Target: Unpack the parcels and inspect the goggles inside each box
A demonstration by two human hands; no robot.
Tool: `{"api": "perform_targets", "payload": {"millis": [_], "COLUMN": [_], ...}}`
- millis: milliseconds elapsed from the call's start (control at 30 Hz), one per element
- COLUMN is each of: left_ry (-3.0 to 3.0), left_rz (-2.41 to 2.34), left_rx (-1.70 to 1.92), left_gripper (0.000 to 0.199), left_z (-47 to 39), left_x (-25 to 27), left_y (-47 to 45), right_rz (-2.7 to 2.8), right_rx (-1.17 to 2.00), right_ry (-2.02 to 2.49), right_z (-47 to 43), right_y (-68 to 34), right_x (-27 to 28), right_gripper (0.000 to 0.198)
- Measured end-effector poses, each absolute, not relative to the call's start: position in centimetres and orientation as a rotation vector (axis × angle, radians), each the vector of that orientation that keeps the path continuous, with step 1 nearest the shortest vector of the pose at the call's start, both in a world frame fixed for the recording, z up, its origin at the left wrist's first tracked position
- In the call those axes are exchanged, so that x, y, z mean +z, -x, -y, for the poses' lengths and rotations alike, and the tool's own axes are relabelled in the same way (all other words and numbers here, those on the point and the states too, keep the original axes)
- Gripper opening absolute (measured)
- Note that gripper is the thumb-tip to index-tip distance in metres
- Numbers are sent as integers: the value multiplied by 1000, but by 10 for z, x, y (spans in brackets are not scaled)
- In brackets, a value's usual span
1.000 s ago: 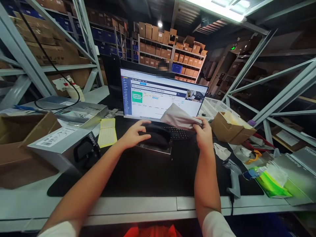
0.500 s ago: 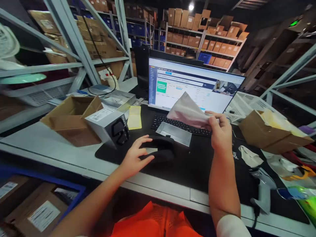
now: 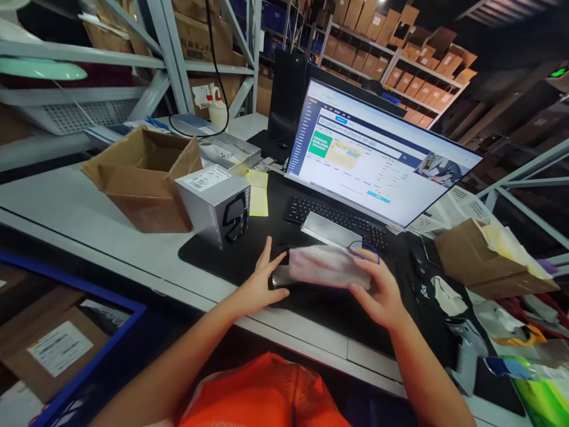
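Observation:
My right hand (image 3: 377,290) grips a soft grey-pink pouch (image 3: 326,265) with a dark blue drawstring at its right end. The pouch is level, over a black case (image 3: 281,254) that it mostly hides. At the case's left end is my left hand (image 3: 260,284), fingers and thumb spread along its edges. Behind the pouch lies an open silver tray (image 3: 331,228), in front of the black keyboard (image 3: 306,210). A silver-grey carton (image 3: 213,204) with a black emblem stands left of the hands.
An open cardboard box (image 3: 151,201) sits at the left, near a yellow paper (image 3: 258,193). Behind the keyboard stands a lit monitor (image 3: 377,154). At the right are another cardboard box (image 3: 489,261), a white cloth (image 3: 448,295) and a grey scanner (image 3: 466,356).
My right hand has lowered the pouch from in front of the monitor to the black case. My left hand stays at the case, fingers still spread. The view has shifted.

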State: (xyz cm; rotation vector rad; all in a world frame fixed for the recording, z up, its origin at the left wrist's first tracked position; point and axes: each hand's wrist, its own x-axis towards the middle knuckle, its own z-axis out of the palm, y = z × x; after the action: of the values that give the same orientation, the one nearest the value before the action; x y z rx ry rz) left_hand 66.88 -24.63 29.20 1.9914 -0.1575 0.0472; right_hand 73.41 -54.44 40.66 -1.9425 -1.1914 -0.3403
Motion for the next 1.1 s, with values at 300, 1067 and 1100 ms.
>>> {"api": "perform_targets", "payload": {"millis": [300, 1067, 1100], "left_ry": [-2008, -2442, -2471], "left_rz": [231, 318, 315], "left_rx": [120, 667, 642], "left_gripper": [90, 29, 30], "left_z": [243, 256, 258], "left_x": [276, 270, 271], "left_y": [-668, -648, -650], "right_rz": [1475, 988, 1009], "right_rx": [-112, -140, -213], "right_ry": [2059, 2373, 2307], "right_z": [500, 503, 501], "right_y": [-750, -755, -755], "right_x": [344, 356, 352], "right_gripper": [55, 15, 16]}}
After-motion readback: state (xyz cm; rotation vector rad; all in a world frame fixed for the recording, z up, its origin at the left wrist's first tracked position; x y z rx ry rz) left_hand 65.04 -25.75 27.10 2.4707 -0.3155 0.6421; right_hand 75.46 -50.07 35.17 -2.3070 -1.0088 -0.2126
